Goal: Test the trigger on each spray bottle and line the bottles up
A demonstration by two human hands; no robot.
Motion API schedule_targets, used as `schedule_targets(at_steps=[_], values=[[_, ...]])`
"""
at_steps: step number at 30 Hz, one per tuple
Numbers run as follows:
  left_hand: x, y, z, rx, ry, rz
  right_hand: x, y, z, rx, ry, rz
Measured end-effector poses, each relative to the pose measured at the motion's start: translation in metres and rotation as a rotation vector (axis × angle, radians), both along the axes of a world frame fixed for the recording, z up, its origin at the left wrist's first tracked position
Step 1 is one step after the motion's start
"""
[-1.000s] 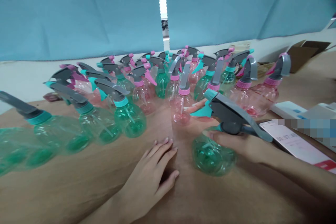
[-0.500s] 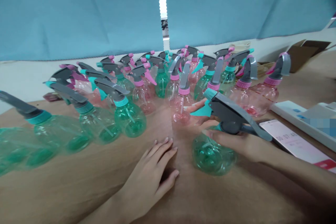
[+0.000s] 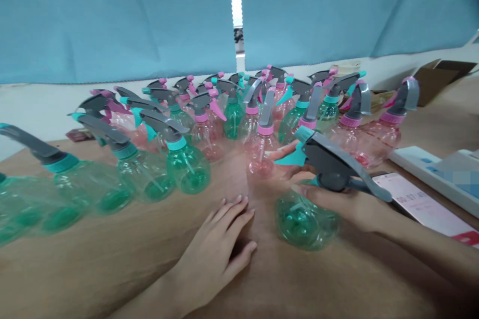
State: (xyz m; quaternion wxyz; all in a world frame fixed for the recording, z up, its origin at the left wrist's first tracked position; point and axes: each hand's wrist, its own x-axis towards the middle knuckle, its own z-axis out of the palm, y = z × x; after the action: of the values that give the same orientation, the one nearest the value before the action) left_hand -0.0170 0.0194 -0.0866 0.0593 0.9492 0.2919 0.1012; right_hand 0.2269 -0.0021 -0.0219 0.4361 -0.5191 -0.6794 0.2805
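Note:
Around the neck of a green spray bottle [image 3: 307, 224], my right hand [image 3: 329, 202] is closed, thumb in front and fingers behind. This bottle has a grey head with a teal nozzle and trigger, and its base is at or near the table surface. My left hand [image 3: 219, 244] lies palm down on the wooden table [image 3: 134, 264], fingers stretched out, holding nothing. Beyond my right fingers stands a pink spray bottle [image 3: 265, 154]. The closest bottle ahead of my left hand is a green spray bottle [image 3: 188, 167] with a teal collar.
Several more green and pink spray bottles crowd the back and left, including a green one [image 3: 144, 174]. On the right lie a phone [image 3: 422, 204] showing a timer and a white box [image 3: 437, 172]. An open cardboard box [image 3: 445, 82] sits farther back, near a blue curtain [image 3: 318, 10].
The view has shifted slightly, so the bottles appear a little farther right. Both hands keep their poses, the right one still on the green spray bottle.

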Motion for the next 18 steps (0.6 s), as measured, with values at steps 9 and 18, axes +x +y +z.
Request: schedule_targets(at_steps=[9, 18], values=[[0.0, 0.0, 0.0, -0.015, 0.005, 0.007, -0.002, 0.0, 0.005, -0.004, 0.011, -0.038], [0.0, 0.0, 0.0, -0.02, 0.02, 0.007, 0.004, -0.004, -0.006, -0.061, -0.018, -0.122]])
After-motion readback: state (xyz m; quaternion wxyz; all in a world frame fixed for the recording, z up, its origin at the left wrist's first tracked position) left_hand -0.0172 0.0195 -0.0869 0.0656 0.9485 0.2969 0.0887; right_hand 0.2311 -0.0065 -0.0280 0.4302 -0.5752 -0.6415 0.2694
